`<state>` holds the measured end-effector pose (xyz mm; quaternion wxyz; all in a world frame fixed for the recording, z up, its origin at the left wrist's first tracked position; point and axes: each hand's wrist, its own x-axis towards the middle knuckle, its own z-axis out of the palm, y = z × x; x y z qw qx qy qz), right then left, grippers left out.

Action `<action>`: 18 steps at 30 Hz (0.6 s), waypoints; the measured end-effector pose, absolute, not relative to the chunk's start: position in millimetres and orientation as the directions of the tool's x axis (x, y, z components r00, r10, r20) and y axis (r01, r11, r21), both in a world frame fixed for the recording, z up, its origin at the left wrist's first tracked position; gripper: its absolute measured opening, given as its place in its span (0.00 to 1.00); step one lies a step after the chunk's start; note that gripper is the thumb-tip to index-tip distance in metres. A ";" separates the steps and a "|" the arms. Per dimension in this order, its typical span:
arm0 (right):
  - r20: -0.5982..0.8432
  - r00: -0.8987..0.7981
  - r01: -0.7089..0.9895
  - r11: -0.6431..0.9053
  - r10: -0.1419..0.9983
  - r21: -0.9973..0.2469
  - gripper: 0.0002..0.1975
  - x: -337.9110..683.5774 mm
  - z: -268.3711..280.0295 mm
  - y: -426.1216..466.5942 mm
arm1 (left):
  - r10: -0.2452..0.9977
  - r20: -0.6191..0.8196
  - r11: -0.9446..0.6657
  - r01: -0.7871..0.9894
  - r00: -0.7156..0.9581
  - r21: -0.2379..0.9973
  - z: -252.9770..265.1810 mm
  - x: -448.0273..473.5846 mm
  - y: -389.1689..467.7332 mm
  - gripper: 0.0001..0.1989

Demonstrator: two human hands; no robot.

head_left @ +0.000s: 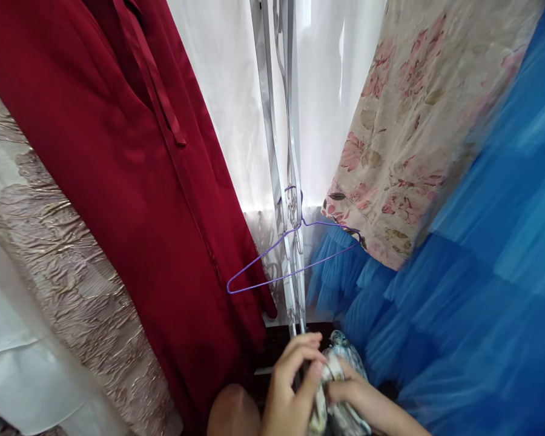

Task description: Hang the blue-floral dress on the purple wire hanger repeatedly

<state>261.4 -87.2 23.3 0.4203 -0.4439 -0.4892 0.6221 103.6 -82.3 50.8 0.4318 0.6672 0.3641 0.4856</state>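
At the bottom of the head view, my left hand (295, 375) has its fingers curled against a bunched, light-coloured patterned cloth (320, 409). My right hand (352, 387) grips the same cloth from the right, its fingers partly hidden in the folds and a little blurred. What kind of garment the cloth is I cannot tell. Just beyond the hands lies more bluish patterned fabric (345, 348). Above them, a bare purple wire hanger (272, 280) hangs on a white metal stand (292, 260).
A long red dress (163, 200) and a pinkish textured garment (82, 272) hang at left. On the right hang a floral garment (390, 139) and a blue tulle dress (472, 290). A white curtain (222, 79) is behind. My knee (234, 412) shows at the bottom.
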 end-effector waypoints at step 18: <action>0.044 -0.606 -0.246 -0.135 0.794 -0.960 0.17 337.8 97.4 -65.9 | 0.891 -0.185 0.092 0.233 0.416 0.968 14.4 2.8 -61.1 0.21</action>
